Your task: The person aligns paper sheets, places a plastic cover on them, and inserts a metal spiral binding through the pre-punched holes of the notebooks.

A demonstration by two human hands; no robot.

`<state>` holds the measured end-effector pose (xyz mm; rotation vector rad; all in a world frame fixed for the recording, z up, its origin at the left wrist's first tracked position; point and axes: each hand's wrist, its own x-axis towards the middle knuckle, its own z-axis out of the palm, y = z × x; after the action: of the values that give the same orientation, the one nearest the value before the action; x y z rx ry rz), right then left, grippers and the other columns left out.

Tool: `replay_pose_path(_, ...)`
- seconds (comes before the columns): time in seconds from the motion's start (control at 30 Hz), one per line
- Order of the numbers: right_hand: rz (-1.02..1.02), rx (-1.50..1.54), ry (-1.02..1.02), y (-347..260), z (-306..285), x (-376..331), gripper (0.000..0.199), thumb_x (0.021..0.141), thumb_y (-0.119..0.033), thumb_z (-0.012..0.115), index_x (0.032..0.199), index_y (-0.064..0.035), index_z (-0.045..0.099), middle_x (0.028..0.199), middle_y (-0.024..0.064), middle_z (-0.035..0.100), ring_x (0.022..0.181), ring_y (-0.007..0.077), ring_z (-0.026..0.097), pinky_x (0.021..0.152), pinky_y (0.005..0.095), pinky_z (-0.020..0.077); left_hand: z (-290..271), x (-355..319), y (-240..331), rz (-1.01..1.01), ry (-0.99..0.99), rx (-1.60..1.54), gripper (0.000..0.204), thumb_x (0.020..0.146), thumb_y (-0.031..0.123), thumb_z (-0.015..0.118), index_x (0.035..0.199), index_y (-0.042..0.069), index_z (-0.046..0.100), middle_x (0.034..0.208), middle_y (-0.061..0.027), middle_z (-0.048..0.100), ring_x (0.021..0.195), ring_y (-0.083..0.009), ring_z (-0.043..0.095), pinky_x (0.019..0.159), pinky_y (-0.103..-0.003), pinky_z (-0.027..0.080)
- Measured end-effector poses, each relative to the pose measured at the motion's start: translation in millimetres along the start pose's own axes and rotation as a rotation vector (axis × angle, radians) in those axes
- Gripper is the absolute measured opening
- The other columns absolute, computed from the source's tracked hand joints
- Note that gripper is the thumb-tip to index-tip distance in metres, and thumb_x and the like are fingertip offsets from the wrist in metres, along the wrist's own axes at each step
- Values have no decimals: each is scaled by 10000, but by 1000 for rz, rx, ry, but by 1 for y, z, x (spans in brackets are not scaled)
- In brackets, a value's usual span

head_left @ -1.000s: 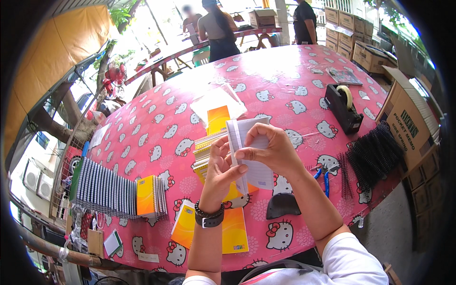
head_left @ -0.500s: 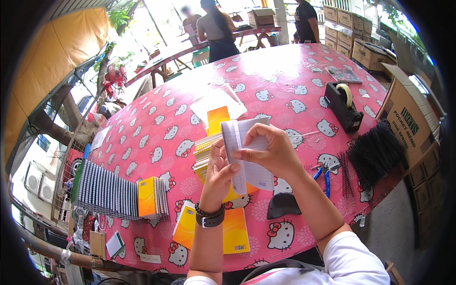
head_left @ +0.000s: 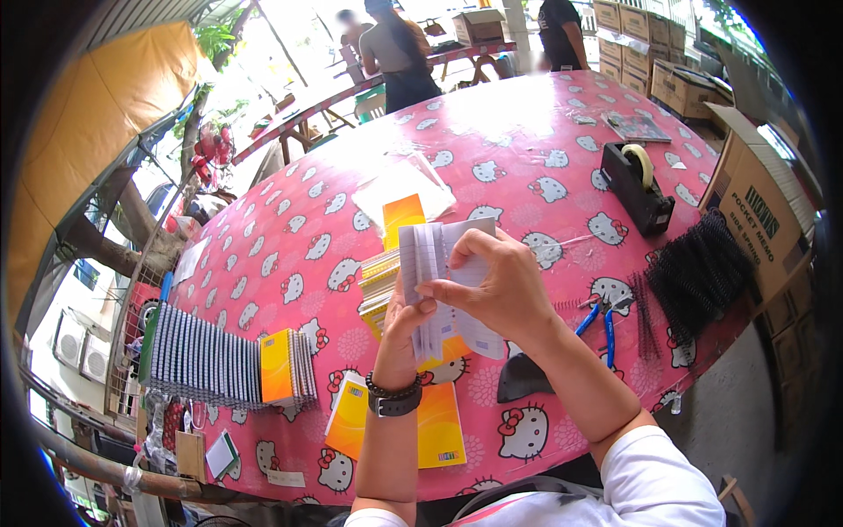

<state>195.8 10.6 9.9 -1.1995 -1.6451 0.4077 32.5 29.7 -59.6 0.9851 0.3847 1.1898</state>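
On pink table: pliers, black coils rightward; left hand, right hand hold open notepad, partly blocking stacked notebooks.

The person's left forearm is running almost straight from near to far. The left hand is gripping, its thumb pointing far and right, its other fingers mostly hiding from view. The right forearm is slanting from near right toward far left. The right hand is arching leftward, its index finger curving and its thumb stretching left, the tip resting just beside the left thumb's.
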Motion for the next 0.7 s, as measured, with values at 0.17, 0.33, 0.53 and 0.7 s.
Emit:
replay_pose_path(0.17, 17, 13, -5, 2, 1, 0, 427, 641, -404, 760, 763, -38, 575, 761, 111, 576, 677, 251, 608, 597, 346, 476, 1, 0, 0, -5, 14, -10, 404, 816, 200, 548, 1145, -20, 465, 995, -120, 602, 890, -223, 620, 776, -346, 508)
replay_pose_path(0.33, 18, 8, 0, 3, 2, 0, 442, 643, -421, 758, 762, -34, 580, 761, 117, 581, 693, 255, 611, 608, 349, 476, 9, 1, 5, -61, 36, 37, 517, 773, 199, 574, 1220, 15, 393, 1029, -67, 545, 915, -148, 562, 787, -285, 462)
replay_pose_path(0.53, -2, 25, 15, 5, 3, 2, 459, 633, -430, 770, 754, -28, 582, 728, 123, 586, 667, 237, 608, 588, 336, 470, 10, 2, 4, -24, 17, 31, 481, 793, 218, 567, 1198, 2, 425, 1020, -86, 574, 910, -174, 589, 789, -310, 479)
replay_pose_path(0.7, -38, 33, 46, 9, 5, 2, 448, 619, -398, 797, 749, -26, 584, 695, 118, 579, 619, 194, 599, 543, 309, 460, 4, 3, 0, 21, 15, 19, 437, 815, 225, 554, 1168, -15, 461, 1002, -108, 603, 894, -203, 620, 782, -339, 502)
